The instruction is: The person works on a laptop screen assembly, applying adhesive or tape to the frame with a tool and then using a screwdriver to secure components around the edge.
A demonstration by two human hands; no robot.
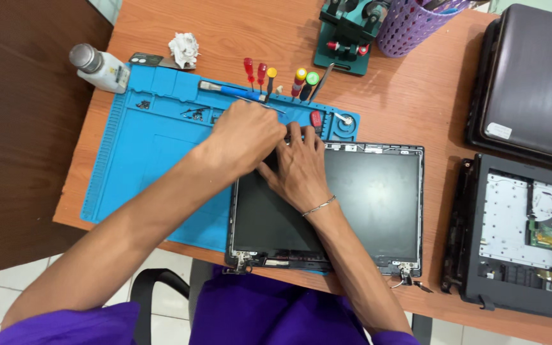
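A dark, rectangular laptop screen panel [365, 198] in its black frame lies at the near desk edge, partly on a blue silicone work mat [142, 153], the right hand [301, 169] spread flat on its upper-left corner, the left hand [247, 137] curled beside it, its grip hidden, with coloured-handled screwdrivers [260, 76] beyond.

Bright blue work mat [154, 160], black screen panel [372, 198], red-handled screwdrivers [255, 69], lilac basket [410, 25], orange-brown table [416, 108].
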